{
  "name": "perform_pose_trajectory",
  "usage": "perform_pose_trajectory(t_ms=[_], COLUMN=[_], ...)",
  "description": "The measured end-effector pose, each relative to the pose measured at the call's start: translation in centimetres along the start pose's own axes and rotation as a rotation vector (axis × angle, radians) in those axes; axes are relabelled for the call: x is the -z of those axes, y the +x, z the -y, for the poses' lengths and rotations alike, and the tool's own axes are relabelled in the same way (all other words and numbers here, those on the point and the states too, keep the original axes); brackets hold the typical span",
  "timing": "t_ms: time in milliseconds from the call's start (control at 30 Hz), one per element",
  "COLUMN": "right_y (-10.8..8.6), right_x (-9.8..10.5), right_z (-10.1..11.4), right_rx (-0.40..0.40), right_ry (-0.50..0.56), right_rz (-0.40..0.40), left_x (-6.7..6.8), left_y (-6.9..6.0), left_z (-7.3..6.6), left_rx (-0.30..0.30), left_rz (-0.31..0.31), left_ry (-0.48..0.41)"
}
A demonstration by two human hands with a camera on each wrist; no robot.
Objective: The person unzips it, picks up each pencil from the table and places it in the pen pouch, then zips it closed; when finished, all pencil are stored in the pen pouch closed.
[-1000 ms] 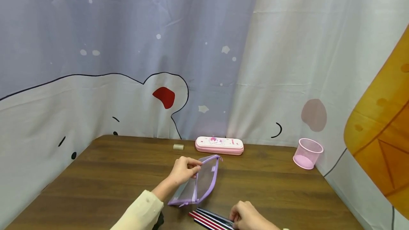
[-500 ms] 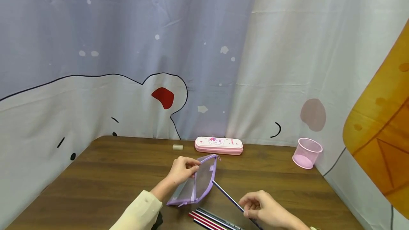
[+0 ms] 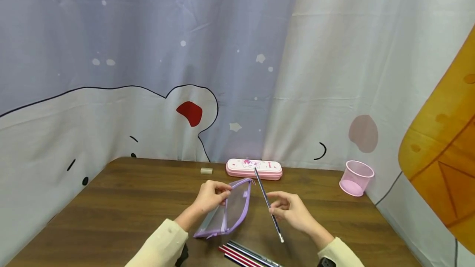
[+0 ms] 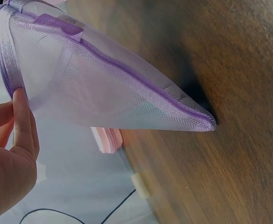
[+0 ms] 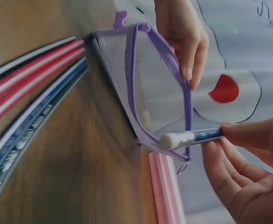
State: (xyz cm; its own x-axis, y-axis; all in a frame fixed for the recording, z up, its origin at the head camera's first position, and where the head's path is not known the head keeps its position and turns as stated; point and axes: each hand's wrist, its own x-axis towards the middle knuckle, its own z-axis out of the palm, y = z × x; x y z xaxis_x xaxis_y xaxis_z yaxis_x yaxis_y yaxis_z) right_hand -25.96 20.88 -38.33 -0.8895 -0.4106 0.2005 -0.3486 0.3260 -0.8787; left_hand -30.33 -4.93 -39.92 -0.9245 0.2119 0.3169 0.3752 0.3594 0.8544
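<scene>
My left hand (image 3: 210, 197) pinches the upper edge of a purple-trimmed mesh pouch (image 3: 236, 209), which stands tilted on the table with its mouth spread. To the right of it, my right hand (image 3: 293, 211) holds a dark blue pencil (image 3: 262, 188) between thumb and fingers, its white eraser end pointing down toward me. In the right wrist view that eraser (image 5: 173, 140) appears in front of the pouch's purple rim (image 5: 187, 112). Several red, black and blue pencils (image 3: 245, 255) lie side by side on the table below the pouch.
A pink pencil case (image 3: 237, 169) lies at the table's back edge, with a small beige eraser (image 3: 206, 171) to its left. A pink cup (image 3: 357, 178) stands at the back right. Behind the wooden table (image 3: 141, 201) hangs a printed curtain (image 3: 148, 52).
My right hand has picked the blue pencil up from the group and moved it up beside the pouch, turning it steeper. My left hand keeps its hold on the pouch, almost still.
</scene>
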Motion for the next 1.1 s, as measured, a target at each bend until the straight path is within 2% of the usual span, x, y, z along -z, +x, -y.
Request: perform_pose_trajectory(t_ms=[167, 367, 567, 733, 900, 1100], right_y=[2.1, 2.6, 2.6, 2.8, 3.3, 4.0], right_x=[-1.0, -3.7, -6.3, -7.5, -7.9, -8.0], right_z=[-0.6, -0.6, -0.1, -0.3, -1.0, -1.3], right_rx=[-0.086, -0.166, -0.233, -0.269, -0.307, -0.344], right_ry=[0.097, 0.241, 0.355, 0.388, 0.402, 0.426], right_rz=[-0.121, -0.186, -0.177, -0.142, -0.182, -0.232], left_x=[0.1, -0.2, -0.5, -0.7, -0.9, -1.2], left_y=[0.1, 0.1, 0.1, 0.1, 0.0, -0.2], left_z=[0.1, 0.1, 0.0, -0.1, -0.3, -0.4], left_rx=[-0.005, -0.011, -0.024, -0.022, -0.029, -0.034], left_rz=[-0.023, -0.048, -0.071, -0.082, -0.062, 0.006], left_ry=[0.007, 0.024, 0.046, 0.043, 0.031, 0.0])
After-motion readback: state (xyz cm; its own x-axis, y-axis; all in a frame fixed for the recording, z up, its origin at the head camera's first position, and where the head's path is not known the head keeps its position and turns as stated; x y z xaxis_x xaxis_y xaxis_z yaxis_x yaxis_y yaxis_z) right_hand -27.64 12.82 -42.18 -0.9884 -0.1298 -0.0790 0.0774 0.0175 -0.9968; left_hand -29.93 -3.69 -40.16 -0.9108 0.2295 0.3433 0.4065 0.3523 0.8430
